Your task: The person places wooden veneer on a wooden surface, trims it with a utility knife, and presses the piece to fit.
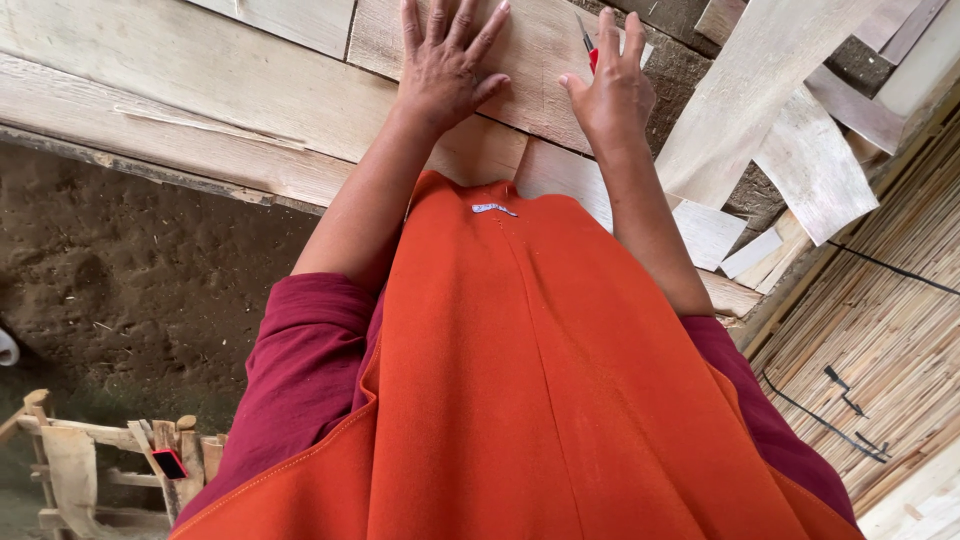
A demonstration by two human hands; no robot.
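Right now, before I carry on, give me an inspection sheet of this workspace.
Surface: rough pale wooden planks laid side by side.
Job's things: wooden board under both hands; red-handled tool in the right hand, mostly hidden.
Clutter: loose thin wood offcuts piled to the right.
Grippers: left hand flat, fingers spread on the board; right hand closed around the tool.
Cables: nothing seen.
Surroundings: dirt floor at left, small wooden frame below, woven reed wall at right.

Rough plank bench (200, 110) carries a pale wooden board (530, 55), with loose offcuts (815, 165) alongside.
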